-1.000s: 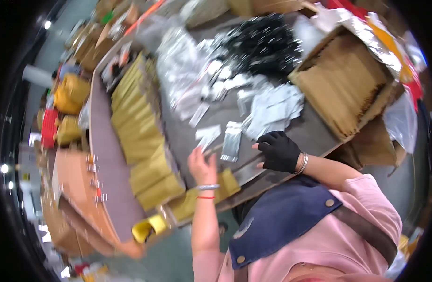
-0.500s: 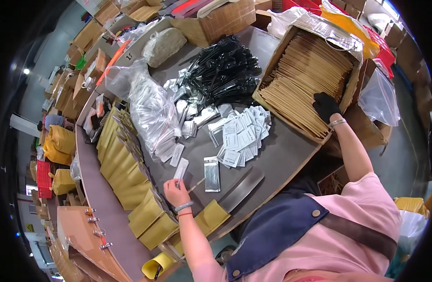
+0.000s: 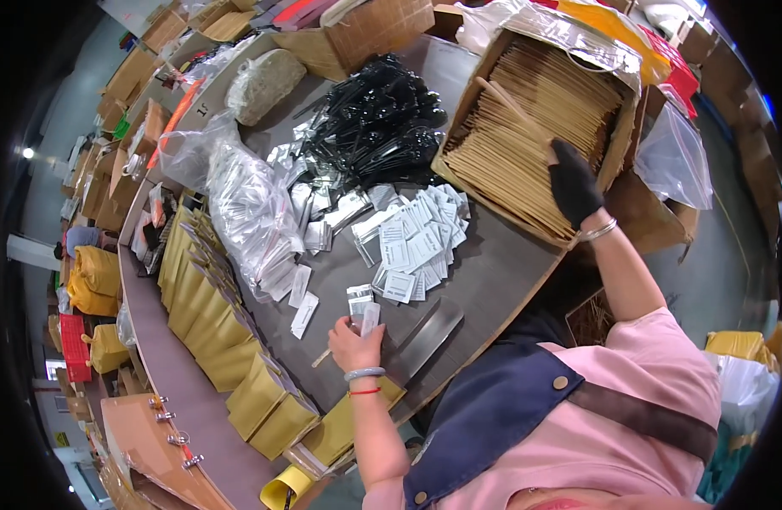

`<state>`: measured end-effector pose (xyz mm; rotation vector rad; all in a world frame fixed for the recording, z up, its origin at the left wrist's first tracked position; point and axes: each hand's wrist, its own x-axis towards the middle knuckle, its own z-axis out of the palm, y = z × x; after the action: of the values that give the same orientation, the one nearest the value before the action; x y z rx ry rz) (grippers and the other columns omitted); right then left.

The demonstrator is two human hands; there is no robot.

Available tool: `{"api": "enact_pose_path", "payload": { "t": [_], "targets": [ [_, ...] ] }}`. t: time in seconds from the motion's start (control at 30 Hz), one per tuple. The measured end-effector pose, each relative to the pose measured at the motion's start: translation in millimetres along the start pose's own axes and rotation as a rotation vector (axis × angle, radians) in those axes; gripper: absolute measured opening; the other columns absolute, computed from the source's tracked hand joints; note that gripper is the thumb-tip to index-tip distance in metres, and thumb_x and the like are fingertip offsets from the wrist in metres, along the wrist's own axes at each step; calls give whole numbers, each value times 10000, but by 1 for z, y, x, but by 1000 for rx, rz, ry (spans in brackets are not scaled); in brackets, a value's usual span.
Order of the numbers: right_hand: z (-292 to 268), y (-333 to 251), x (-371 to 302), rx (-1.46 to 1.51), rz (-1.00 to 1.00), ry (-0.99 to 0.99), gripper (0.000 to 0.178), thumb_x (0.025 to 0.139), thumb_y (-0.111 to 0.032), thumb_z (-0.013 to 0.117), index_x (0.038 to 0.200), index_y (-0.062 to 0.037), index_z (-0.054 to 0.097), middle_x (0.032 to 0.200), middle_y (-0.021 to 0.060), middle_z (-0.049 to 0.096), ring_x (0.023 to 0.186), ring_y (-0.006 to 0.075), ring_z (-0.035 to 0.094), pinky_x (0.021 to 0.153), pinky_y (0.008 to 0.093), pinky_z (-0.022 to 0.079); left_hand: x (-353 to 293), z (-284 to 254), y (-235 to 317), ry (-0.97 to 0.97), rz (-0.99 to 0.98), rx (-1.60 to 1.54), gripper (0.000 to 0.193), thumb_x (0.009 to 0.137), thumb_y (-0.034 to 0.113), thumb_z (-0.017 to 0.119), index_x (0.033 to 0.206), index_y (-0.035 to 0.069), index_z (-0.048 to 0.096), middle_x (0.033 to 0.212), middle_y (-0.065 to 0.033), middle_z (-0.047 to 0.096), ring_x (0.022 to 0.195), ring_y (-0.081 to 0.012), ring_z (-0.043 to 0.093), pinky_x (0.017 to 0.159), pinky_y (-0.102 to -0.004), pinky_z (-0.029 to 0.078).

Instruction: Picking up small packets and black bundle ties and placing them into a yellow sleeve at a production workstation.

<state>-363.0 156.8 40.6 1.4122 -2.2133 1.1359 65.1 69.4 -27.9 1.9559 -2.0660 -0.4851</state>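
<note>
My bare left hand (image 3: pixel 355 345) rests low on the table, its fingers closed round a small white packet (image 3: pixel 371 317). Just beyond the fingertips, a flat silver packet (image 3: pixel 359 294) lies under or against it. A metal ruler-like strip (image 3: pixel 432 337) is to the hand's right. My right hand (image 3: pixel 575 187), in a black glove, is over the open cardboard box (image 3: pixel 642 109) and pinches a brown paper envelope (image 3: pixel 517 104) that stands tilted out of the row. Many similar envelopes (image 3: pixel 501 172) are packed upright in the box. My right fingertips are partly hidden.
White printed packets (image 3: pixel 421 242) are heaped mid-table, with black spoon-like utensils (image 3: pixel 378 119) behind them. A clear bag of silver packets (image 3: pixel 251 200) lies left. Filled yellow-brown envelopes (image 3: pixel 208 310) line the table's left edge. A yellow roll (image 3: pixel 285 484) is at the near corner.
My left hand has moved right, from beside the loose white packets to the silver packet, carrying a small white packet. My right hand has raised one envelope out of the row.
</note>
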Motion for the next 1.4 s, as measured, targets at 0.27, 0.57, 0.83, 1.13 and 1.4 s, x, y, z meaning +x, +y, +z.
{"api": "enact_pose_path", "payload": {
  "t": [0.27,0.57,0.83,1.13,1.4],
  "targets": [
    [43,-87,-113,645,219,-329,108,972,-101,491,1042,-38,544,889,58,557,824,154,537,760,284,448,2,-13,11,10,7,-62,475,619,233,838,971,68,563,968,-116,539,905,-315,556,801,-412,464],
    [57,-69,-33,535,267,-170,167,961,-198,549,942,-36,587,791,87,579,730,163,545,694,330,462,-32,-46,9,-328,47,-594,315,701,83,776,940,22,580,835,-129,629,683,-222,611,651,-322,501],
    [144,-66,83,153,-91,-337,320,800,-154,726,1081,-39,628,936,138,608,864,269,623,754,335,501,-25,-28,39,-51,498,-308,392,660,161,788,1013,61,648,999,-102,620,973,-311,566,863,-402,447],
    [169,-72,105,-260,-235,-549,373,797,-258,699,1150,-174,613,1168,86,584,1093,297,578,909,417,495,37,24,81,96,289,-216,430,680,294,776,1038,88,656,1065,-119,589,1005,-325,526,872,-433,428],
    [170,-48,108,-156,-407,-376,283,807,-160,660,1085,-214,654,1089,78,616,1011,286,606,809,402,514,56,33,90,73,224,-142,329,714,303,762,959,100,674,960,-86,630,935,-280,570,843,-420,435]
  ]
}}
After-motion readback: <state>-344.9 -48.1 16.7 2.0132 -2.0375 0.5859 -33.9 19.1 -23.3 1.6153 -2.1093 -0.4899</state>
